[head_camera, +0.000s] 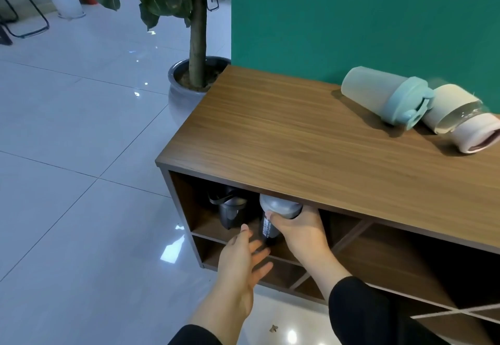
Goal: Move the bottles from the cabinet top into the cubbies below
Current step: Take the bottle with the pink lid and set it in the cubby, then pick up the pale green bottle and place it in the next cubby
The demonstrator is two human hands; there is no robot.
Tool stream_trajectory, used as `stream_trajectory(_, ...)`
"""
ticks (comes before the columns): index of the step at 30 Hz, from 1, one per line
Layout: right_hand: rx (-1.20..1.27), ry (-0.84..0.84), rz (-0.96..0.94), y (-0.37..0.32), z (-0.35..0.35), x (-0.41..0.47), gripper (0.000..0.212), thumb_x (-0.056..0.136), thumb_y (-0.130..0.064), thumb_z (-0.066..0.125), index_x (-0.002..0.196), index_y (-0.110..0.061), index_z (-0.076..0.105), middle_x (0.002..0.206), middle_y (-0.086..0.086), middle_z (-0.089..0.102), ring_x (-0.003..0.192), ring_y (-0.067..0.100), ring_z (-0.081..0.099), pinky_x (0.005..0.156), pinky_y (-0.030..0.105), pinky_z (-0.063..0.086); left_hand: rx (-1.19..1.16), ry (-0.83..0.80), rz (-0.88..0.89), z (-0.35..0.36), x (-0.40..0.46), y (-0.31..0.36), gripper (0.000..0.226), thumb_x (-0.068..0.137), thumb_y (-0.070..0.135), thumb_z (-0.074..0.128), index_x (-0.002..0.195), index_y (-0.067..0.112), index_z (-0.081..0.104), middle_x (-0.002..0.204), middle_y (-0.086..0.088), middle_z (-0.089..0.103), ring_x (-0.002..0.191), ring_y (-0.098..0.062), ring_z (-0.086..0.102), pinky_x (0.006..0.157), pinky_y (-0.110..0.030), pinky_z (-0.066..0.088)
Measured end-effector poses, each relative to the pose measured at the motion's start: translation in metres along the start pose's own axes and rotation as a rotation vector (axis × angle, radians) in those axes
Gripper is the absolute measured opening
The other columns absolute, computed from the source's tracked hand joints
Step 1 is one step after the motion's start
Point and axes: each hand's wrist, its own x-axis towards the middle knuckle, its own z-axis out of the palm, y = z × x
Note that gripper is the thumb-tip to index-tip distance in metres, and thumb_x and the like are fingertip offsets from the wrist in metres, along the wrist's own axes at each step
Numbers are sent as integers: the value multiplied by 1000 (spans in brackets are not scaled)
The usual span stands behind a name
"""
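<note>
A wooden cabinet [284, 128] stands against a green wall, with open cubbies below its top. My right hand [297, 232] is shut on a dark grey bottle [278, 208] with white lettering, held at the mouth of the upper left cubby [189, 209]. A black bottle [230, 209] stands deeper in that same cubby. My left hand [243, 261] hovers open just below and left of the grey bottle, touching nothing. On the cabinet top at the right lie a mint-green bottle [384, 96] and a clear bottle with a pink sleeve [462, 120], both on their sides and touching.
A potted tree in a grey pot [184, 85] stands on the floor by the cabinet's far left corner. Glossy white floor tiles [81, 182] stretch to the left. More cubbies [378, 258] with slanted dividers run to the right under the top.
</note>
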Motion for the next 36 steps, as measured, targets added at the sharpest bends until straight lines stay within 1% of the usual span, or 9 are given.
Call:
stream_trajectory(8, -62, 23, -20, 6, -10, 1, 44, 75, -29, 83, 109, -21, 58, 89, -15, 55, 95, 11, 52, 84, 23, 36, 28, -22, 5, -2, 6, -3, 54, 101, 40, 52, 147, 13, 47, 131, -15, 63, 114, -34, 65, 88, -48, 57)
stream_trajectory(12, -55, 27, 11, 15, -5, 4, 67, 72, -35, 84, 128, -17, 52, 123, 0, 58, 120, 19, 53, 94, 24, 36, 42, -13, 11, 2, 3, -2, 56, 101, 38, 53, 149, 12, 44, 141, -18, 59, 118, -35, 63, 94, -50, 56)
stream_trajectory(16, 56, -29, 3, 26, -5, -3, 74, 65, -43, 84, 125, -41, 41, 127, -14, 52, 130, 17, 48, 108, 37, 39, 62, -10, 33, 2, -2, -1, 56, 100, 37, 54, 149, 11, 46, 142, -17, 58, 121, -36, 62, 93, -49, 56)
stream_trajectory(20, 55, -82, 27, 36, -14, -34, 83, 83, -30, 76, 150, -33, 27, 143, -16, 41, 135, 9, 39, 106, 24, 34, 80, -16, 47, 2, -9, 1, 53, 101, 34, 53, 149, 11, 46, 142, -18, 58, 122, -36, 61, 97, -51, 54)
stream_trajectory(24, -226, -264, 11, 32, -36, -111, 6, 90, -41, 61, 87, -40, 66, 90, -14, 74, 83, -3, 63, 86, 23, 52, 116, -4, 62, 2, -13, 4, 50, 102, 33, 52, 147, 10, 47, 139, -19, 61, 122, -36, 61, 100, -52, 52)
stream_trajectory(25, -377, -298, -122, 27, -42, -129, 20, 88, -45, 61, 73, -33, 65, 74, -12, 71, 75, -2, 64, 82, 25, 53, 121, -2, 64, 2, -14, 4, 49, 103, 32, 52, 146, 10, 48, 137, -19, 62, 121, -36, 62, 100, -52, 52)
stream_trajectory(30, -269, 43, -756, -56, -118, -127, 26, 87, -39, 64, 65, -26, 61, 66, -10, 60, 64, 5, 61, 60, 20, 47, 137, -15, 92, 6, -15, 4, 42, 101, 33, 54, 135, 7, 56, 117, -17, 70, 106, -34, 68, 88, -50, 57)
stream_trajectory(33, -326, 304, -753, -105, -167, -54, 16, 87, -38, 66, 94, -24, 64, 94, -6, 64, 88, 14, 62, 79, 30, 50, 154, -5, 93, 9, -19, 4, 39, 101, 34, 55, 130, 8, 59, 110, -14, 72, 101, -32, 69, 84, -49, 58)
stream_trajectory(36, -621, 440, -503, -137, -199, 36, 66, 80, -51, 71, 132, -14, 53, 128, 11, 56, 120, 30, 51, 101, 46, 43, 165, 8, 74, 13, -22, 8, 40, 102, 34, 54, 132, 8, 59, 108, -14, 71, 102, -33, 68, 77, -46, 57)
